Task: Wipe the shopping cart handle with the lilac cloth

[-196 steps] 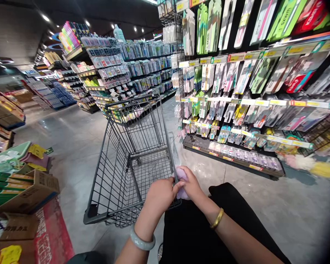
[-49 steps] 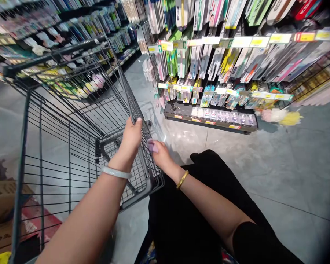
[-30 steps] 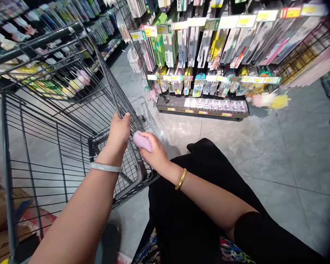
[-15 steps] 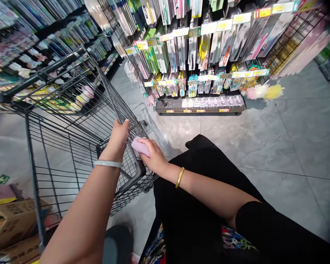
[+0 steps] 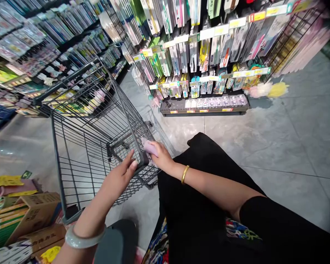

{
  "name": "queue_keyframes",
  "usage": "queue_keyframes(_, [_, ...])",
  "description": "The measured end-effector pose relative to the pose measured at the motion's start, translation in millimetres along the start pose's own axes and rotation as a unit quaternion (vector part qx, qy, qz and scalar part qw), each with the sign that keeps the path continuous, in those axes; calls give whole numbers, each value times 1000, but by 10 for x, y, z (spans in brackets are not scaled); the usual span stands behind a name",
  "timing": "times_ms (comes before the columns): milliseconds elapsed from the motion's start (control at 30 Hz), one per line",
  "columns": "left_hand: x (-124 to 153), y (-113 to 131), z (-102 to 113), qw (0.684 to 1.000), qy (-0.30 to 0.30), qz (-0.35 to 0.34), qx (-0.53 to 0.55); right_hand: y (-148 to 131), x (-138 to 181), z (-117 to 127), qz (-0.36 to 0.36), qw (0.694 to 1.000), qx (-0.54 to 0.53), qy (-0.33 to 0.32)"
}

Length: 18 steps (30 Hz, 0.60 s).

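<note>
The left hand (image 5: 121,176) has just let go of the shopping cart (image 5: 109,149). Half a second ago it gripped the top rail; now it hangs at the cart's near corner, thumb and fingers parted, holding nothing. Whether the thumb brushes the rim there I cannot tell. The right hand (image 5: 162,158) stays at that corner, closed around a lilac cloth (image 5: 149,147), which lies against the outer face of the cart's side. The change leaves the cloth work at the rail to the right hand alone, with the left free to steady the cart or shift its hold.

Left of the cart, an open carton (image 5: 35,214) carries printed dark characters, too blurred to make out; the yellow card (image 5: 9,180) just behind it bears no mark I can read.

Beyond the cart and to its right stands a display rack (image 5: 206,110) of carded packs. Block letters on a yellow pack (image 5: 204,58) look like SXWM, though they are small and not certain. Its price strips (image 5: 213,32) are white, yellow and red, their figures illegible. Farther off, past the cart's handle (image 5: 71,75), shelves (image 5: 71,40) of hanging packets show no legible wording.
</note>
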<state>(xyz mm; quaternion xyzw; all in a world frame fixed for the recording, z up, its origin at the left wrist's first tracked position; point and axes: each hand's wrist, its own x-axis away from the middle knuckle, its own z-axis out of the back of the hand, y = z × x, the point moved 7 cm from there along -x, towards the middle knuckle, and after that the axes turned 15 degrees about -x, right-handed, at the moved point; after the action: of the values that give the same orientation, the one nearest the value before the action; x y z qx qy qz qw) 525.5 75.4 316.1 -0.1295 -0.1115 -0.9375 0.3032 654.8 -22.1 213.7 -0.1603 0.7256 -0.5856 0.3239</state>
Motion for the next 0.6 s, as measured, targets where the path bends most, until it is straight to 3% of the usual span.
queue_keyframes(100, [195,-40,-78,992,-37,-4,-117,602,225,49,-156,987,41,3])
queue_keyframes(167, [231,-36,-116,984,-30,-4,-174,753,266,28,-198,979,47,5])
queue_keyframes(233, [222,-13,-147,976,-10,-7,-216,662,180,-16,-181,983,38,15])
queue_keyframes(400, [92,126,-170,966,32,-4,-255,178,-140,-5,-33,999,-10,37])
queue_keyframes(467, [5,224,-148,964,46,4,-262,269,-147,109,-49,998,-6,45])
queue_keyframes(600, [-228,471,-82,962,70,18,-263,748,-41,423,-169,981,22,91])
